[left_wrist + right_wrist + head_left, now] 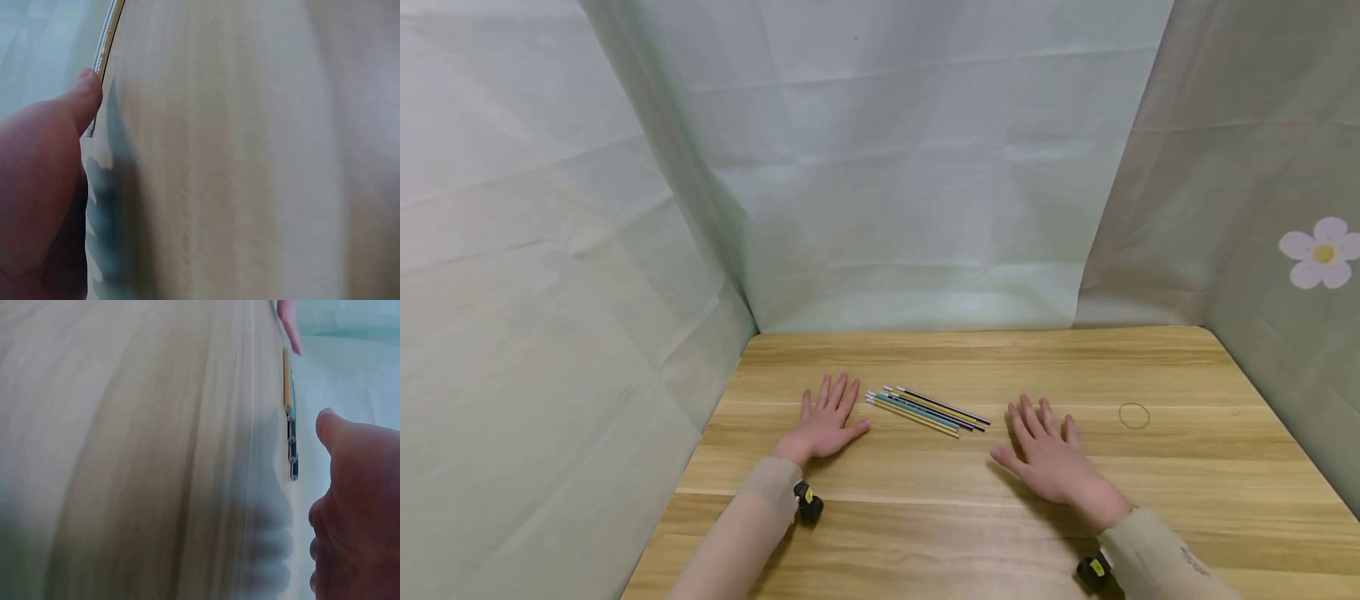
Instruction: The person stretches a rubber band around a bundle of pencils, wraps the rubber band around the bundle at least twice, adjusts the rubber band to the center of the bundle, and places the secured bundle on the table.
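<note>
Several pencils (928, 410) in yellow, teal and black lie side by side on the wooden table (917, 517), slanting down to the right in the head view. My left hand (825, 427) is to their left, palm down with fingers spread and thumb toward the pencils. On their other side is my right hand (1051, 458), fingers also spread, holding nothing. In the right wrist view, the pencil ends (292, 444) show beyond the right thumb, and a shadow falls on the wood below the hand. A thin tan rubber band (1133, 415) lies to the right of the right hand.
Pale cloth (910, 192) hangs behind the table, with more cloth at the left (550, 292) and right sides. A white flower print (1322, 253) marks the right cloth. Each wrist carries a small black camera (808, 504).
</note>
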`<act>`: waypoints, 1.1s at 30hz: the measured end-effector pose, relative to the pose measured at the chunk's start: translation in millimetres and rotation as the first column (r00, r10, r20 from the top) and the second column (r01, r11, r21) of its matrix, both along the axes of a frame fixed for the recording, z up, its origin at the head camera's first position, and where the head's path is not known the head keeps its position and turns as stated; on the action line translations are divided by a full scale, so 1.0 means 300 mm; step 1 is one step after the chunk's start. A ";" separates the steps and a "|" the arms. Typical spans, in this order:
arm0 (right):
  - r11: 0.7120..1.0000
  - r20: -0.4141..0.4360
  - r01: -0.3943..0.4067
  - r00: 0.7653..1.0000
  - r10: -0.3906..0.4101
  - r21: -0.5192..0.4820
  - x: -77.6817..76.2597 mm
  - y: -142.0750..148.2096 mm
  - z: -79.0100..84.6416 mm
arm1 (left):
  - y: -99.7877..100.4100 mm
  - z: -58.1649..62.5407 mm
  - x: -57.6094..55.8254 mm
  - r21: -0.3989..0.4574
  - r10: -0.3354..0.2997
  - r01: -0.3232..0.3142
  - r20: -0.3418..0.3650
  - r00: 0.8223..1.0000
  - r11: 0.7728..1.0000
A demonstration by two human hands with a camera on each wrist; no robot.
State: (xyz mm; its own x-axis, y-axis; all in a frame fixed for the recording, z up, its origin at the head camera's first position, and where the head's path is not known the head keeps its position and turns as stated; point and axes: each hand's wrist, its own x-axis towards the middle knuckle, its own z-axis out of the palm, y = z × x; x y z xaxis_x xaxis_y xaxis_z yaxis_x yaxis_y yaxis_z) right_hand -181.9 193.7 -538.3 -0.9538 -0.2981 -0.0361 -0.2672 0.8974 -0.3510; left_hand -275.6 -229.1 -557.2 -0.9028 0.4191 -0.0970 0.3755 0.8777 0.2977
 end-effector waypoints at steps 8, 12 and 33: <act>1.000 0.064 -0.004 0.998 0.005 -0.005 -0.012 -0.061 0.010 | 0.033 -0.020 -0.075 -0.076 -0.003 0.005 0.024 1.000 0.997; 1.000 0.073 -0.003 0.997 0.002 0.005 -0.011 -0.092 0.009 | 0.047 -0.025 -0.091 -0.085 -0.006 0.010 0.051 0.999 0.996; 0.999 0.086 0.029 0.996 -0.031 0.026 -0.004 -0.166 0.000 | 0.103 0.016 -0.116 -0.066 -0.021 0.025 0.071 0.997 0.997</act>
State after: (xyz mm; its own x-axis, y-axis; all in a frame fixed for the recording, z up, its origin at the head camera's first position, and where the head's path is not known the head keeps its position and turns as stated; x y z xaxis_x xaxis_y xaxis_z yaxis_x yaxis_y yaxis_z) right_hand -183.2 143.9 -538.4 -0.9553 -0.2673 -0.1260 -0.2095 0.9133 -0.3492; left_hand -310.4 -198.0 -552.5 -0.8829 0.4301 -0.1885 0.3761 0.8880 0.2647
